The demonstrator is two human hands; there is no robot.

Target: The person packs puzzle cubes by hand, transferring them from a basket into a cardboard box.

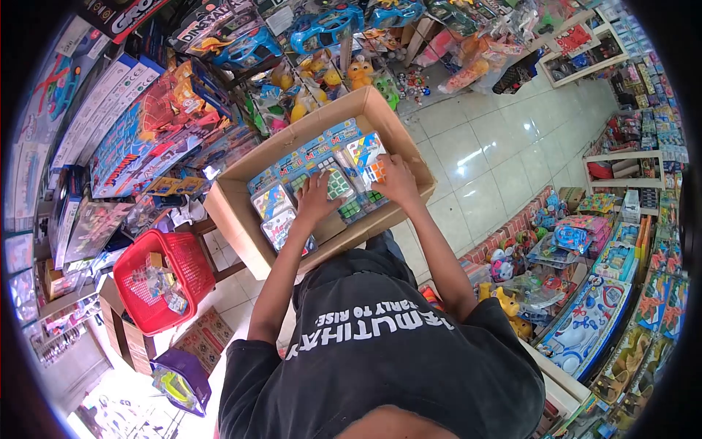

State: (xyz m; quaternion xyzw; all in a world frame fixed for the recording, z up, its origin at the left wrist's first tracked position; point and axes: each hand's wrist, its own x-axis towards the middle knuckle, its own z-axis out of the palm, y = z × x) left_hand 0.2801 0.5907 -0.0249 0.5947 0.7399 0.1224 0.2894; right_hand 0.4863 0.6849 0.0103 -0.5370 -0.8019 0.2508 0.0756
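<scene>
A cardboard box [241, 233] stands in front of me with its top open, holding several packaged puzzle cubes. My left hand [315, 201] lies over the packs in the middle with its fingers spread, beside a cube with green and white faces [338, 185]. At the box's right side my right hand [397, 180] grips a packaged puzzle cube [368, 156] that shows orange squares and a colourful card. Its thumb side rests on the pack, and the far fingers are partly hidden. More packs [272, 203] stand at the box's left end, by my left wrist.
A red plastic basket [196, 269] with small packs stands to the left. Boxed toys [142, 139] are stacked at the far left, and hanging toys [322, 29] line the far side. Tiled floor [497, 146] stretches right, towards toy-filled shelves [585, 322].
</scene>
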